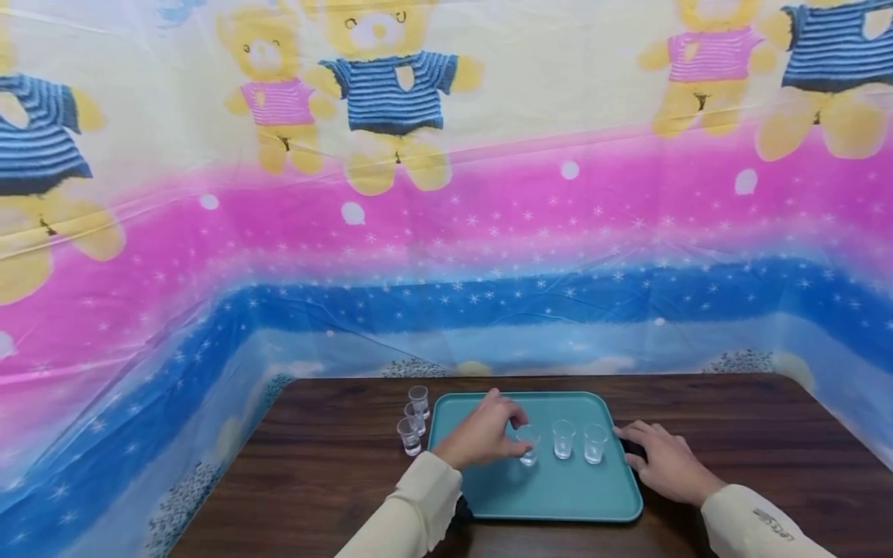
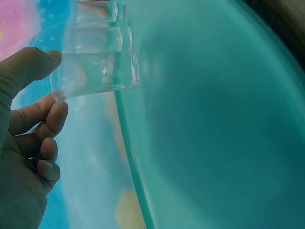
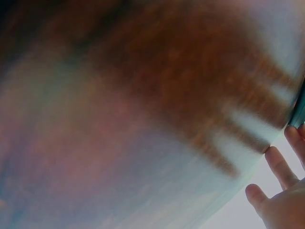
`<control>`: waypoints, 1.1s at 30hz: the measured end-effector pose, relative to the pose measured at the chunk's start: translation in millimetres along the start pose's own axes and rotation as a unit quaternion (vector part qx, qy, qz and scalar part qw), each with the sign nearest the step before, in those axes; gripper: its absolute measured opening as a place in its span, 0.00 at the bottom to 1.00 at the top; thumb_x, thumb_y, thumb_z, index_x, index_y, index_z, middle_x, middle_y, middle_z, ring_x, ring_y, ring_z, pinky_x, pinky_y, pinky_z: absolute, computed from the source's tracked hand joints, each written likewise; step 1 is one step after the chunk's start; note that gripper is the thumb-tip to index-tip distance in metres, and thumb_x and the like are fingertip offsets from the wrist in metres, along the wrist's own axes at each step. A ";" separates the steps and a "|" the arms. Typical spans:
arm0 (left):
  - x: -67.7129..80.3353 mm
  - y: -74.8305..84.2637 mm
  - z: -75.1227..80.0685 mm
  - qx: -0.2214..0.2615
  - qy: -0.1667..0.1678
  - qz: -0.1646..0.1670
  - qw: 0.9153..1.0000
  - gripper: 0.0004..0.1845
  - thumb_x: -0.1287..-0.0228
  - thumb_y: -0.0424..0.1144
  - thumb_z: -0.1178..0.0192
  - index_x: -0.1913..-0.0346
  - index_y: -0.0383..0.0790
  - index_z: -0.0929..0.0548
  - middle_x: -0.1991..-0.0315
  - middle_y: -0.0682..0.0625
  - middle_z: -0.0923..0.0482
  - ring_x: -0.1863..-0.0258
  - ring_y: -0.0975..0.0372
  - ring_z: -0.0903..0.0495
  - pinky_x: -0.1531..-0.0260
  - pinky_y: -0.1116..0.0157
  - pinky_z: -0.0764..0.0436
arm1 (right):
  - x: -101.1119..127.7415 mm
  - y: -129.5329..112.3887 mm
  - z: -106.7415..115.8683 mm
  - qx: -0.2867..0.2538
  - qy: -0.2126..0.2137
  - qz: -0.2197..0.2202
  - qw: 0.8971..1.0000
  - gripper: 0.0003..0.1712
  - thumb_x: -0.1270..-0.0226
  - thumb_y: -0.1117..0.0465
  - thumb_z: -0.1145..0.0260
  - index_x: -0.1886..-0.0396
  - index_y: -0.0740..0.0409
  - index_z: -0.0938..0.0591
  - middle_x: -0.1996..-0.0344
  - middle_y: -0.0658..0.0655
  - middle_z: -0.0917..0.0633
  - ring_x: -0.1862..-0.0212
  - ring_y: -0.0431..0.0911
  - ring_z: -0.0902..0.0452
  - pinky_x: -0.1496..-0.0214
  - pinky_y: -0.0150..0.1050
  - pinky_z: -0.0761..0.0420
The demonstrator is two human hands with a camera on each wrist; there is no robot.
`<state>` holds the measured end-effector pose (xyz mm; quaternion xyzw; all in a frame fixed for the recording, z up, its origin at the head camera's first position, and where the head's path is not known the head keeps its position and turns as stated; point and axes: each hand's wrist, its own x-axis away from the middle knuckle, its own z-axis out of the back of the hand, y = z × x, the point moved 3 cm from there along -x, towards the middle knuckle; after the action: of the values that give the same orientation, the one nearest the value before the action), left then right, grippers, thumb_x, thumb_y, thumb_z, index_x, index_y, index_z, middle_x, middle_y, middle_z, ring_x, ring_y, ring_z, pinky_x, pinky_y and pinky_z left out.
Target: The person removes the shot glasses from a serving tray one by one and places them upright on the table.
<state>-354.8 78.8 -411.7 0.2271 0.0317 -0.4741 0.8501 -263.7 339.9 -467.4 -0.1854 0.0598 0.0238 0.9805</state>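
- The left hand [image 1: 481, 434] pinches a small clear cup [image 1: 529, 443] between thumb and fingers; the cup stands on the teal tray [image 1: 551, 496], leftmost in a row of three.
- The other two cups [image 1: 578, 440] stand on the tray to its right.
- The right hand [image 1: 663, 461] lies flat, fingers straight, touching the tray's right edge.
- Three more cups [image 1: 414, 420] stand on the table [image 1: 335, 465] just left of the tray.

The tray [image 1: 544, 488] is teal, on a dark brown wood-grain table [image 1: 335, 465]. The small cups [image 1: 563, 439] are clear and colourless. Both sleeves [image 1: 418, 511] are cream. The far backdrop [image 1: 488, 232] runs pale yellow, pink, then blue with white stars, printed with yellow bears in what look like blue-striped and pink shirts.
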 end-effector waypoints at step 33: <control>111.6 -72.8 66.8 0.019 0.075 0.054 0.995 0.13 0.49 0.41 0.29 0.63 0.38 0.17 0.67 0.54 0.26 0.66 0.57 0.29 0.69 0.67 0.26 | -2.0 1.1 0.7 0.009 -0.008 0.008 1.000 0.23 0.36 0.60 0.35 0.41 0.58 0.23 0.50 0.56 0.23 0.48 0.58 0.29 0.58 0.62 0.34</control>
<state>-364.0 -70.0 -407.9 0.2795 0.0745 -0.4092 0.8654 -265.7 341.1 -466.9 -0.1763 0.0534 0.0328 0.9823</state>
